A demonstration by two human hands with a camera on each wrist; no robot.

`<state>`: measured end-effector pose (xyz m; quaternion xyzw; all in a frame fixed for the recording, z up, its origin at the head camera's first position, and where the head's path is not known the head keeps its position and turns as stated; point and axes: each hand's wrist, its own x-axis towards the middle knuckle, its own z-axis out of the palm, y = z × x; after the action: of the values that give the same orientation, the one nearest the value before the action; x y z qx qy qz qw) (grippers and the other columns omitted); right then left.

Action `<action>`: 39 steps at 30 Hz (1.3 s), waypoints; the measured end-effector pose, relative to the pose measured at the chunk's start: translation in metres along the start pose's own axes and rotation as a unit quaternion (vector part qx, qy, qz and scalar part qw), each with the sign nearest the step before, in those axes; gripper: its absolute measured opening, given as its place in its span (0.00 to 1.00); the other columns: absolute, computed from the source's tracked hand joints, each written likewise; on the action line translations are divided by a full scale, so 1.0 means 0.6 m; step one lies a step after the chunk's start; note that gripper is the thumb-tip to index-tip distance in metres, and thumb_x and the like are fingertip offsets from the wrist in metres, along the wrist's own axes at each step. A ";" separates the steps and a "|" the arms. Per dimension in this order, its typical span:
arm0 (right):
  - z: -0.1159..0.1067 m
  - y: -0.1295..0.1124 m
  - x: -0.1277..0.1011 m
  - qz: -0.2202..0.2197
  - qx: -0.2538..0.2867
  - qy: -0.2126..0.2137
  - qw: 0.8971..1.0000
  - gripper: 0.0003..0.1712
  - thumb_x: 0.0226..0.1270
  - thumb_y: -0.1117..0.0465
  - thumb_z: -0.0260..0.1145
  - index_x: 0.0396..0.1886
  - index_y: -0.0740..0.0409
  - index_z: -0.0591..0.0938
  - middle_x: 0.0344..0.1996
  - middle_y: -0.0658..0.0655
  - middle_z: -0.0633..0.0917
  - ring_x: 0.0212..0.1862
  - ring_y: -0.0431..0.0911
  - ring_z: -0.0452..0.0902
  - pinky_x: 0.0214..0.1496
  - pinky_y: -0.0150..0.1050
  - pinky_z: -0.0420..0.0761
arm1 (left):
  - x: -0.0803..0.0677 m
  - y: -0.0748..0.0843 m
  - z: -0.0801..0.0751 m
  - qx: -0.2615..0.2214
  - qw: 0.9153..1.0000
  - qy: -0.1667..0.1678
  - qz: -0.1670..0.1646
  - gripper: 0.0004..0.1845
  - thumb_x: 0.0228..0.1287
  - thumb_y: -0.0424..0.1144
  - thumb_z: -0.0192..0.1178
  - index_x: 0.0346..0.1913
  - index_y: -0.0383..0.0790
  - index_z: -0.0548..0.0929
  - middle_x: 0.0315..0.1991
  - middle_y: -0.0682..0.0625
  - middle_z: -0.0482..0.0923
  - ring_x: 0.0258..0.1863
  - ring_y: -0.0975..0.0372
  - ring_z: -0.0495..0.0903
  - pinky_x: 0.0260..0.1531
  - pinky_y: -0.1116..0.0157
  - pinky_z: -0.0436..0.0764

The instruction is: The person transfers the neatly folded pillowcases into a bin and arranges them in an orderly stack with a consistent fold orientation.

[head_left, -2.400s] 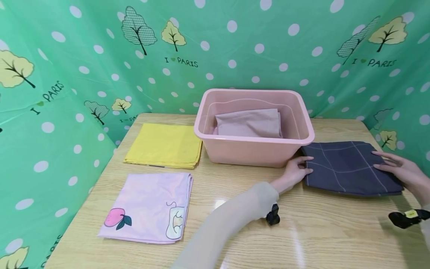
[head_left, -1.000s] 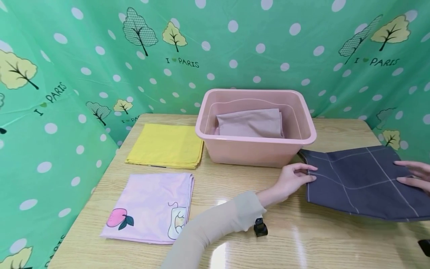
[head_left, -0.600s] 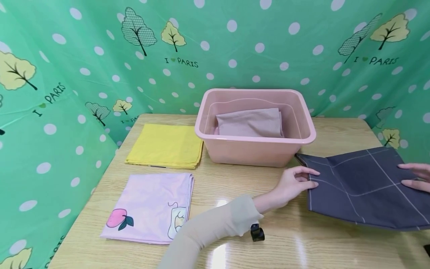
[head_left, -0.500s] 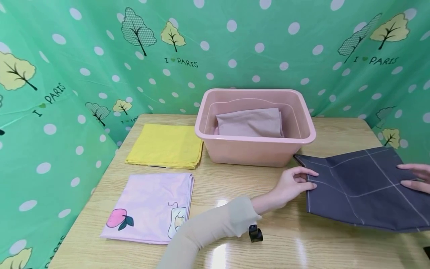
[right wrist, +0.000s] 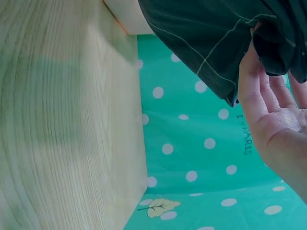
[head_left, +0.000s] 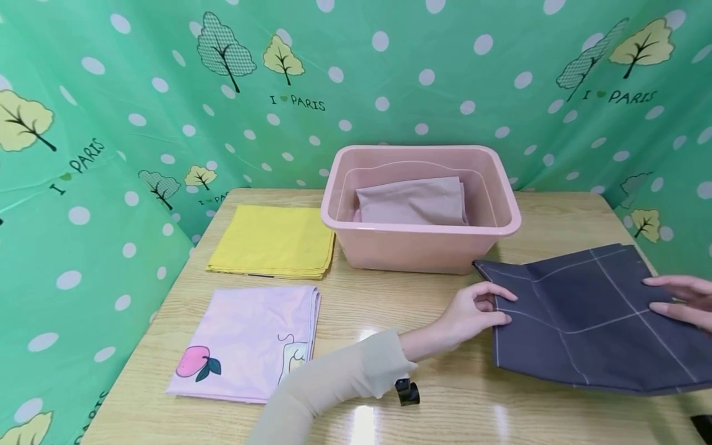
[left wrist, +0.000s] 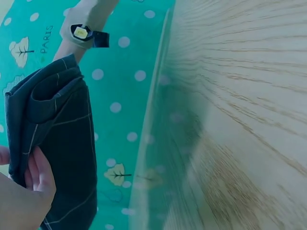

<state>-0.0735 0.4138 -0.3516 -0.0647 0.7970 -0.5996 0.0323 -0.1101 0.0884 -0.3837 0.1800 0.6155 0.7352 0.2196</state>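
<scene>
Bin (head_left: 421, 247) of pink plastic holds one folded mauve cloth (head_left: 411, 202).

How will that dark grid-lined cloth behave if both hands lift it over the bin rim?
Probably floppy: the dark cloth already dips between the left hand and right hand, so its middle may sag. Its folded layers gape at the edge in the left wrist view, so they could slip apart. It looks light; pinching fingers seem enough.

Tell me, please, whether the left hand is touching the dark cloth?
Touching. The left wrist view shows the left hand with fingers curled over the dark cloth's edge; the head view shows the same pinch.
</scene>
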 end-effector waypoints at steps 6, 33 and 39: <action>0.022 -0.001 -0.001 -0.048 0.005 -0.001 0.999 0.29 0.59 0.80 0.50 0.50 0.43 0.75 0.41 0.33 0.78 0.30 0.35 0.79 0.19 0.36 0.74 | -0.015 0.001 -0.019 0.013 1.000 -0.013 -0.002 0.16 0.48 0.20 0.58 0.43 0.31 0.77 0.17 0.58 0.64 0.17 0.73 0.66 0.18 0.79 0.64; 0.082 -0.007 0.028 0.015 -0.103 -0.024 0.994 0.27 0.60 0.74 0.55 0.57 0.48 0.70 0.48 0.29 0.64 0.45 0.16 0.61 0.35 0.15 0.66 | -0.063 0.014 -0.098 0.010 1.000 -0.017 -0.019 0.20 0.48 0.16 0.55 0.47 0.30 0.74 0.39 0.40 0.78 0.32 0.66 0.78 0.33 0.69 0.79; 0.102 -0.015 0.034 -0.009 -0.100 -0.045 0.994 0.30 0.58 0.76 0.56 0.58 0.48 0.69 0.50 0.31 0.64 0.47 0.17 0.62 0.38 0.15 0.67 | -0.075 0.023 -0.116 0.021 0.999 -0.009 -0.025 0.20 0.48 0.16 0.54 0.47 0.30 0.74 0.42 0.37 0.77 0.35 0.64 0.78 0.35 0.67 0.79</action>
<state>-0.0854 0.3503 -0.3594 -0.1018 0.8503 -0.5134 0.0561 -0.1112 0.0042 -0.3821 0.1762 0.6330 0.7147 0.2396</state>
